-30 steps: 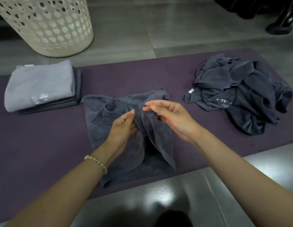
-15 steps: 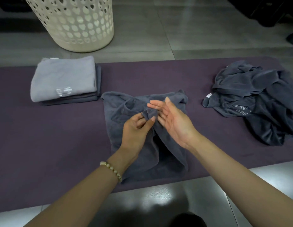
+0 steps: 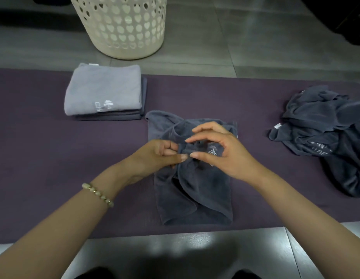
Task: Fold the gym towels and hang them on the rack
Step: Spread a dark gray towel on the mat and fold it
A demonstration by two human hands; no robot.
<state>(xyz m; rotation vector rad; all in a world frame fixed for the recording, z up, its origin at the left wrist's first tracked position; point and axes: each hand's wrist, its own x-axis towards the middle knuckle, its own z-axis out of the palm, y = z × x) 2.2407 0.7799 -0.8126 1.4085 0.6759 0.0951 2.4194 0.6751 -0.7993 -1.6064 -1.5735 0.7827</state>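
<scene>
- A purple mat (image 3: pixel 44 148) runs across the middle of the frame on the tiled floor; everything to be folded lies on it
- A white pierced laundry basket (image 3: pixel 122 27) stands on the floor at upper centre, beyond the mat
- A heap of unfolded towels (image 3: pixel 326 137) sits at the right edge; by my reckoning most of the job is left, and no rack is in view
- A stack of folded towels (image 3: pixel 103 91) lies at upper left, a pale one on top
- The dark towel (image 3: pixel 195 194) lies crumpled at centre, partly doubled; this looks like the folding step, with corners being sorted out
- The left hand (image 3: pixel 155 156) pinches a gathered edge; the right hand (image 3: pixel 221 152) curls thumb and forefinger round the same gather; next, I judge, draw the edge apart, lay it flat, then fold it square
</scene>
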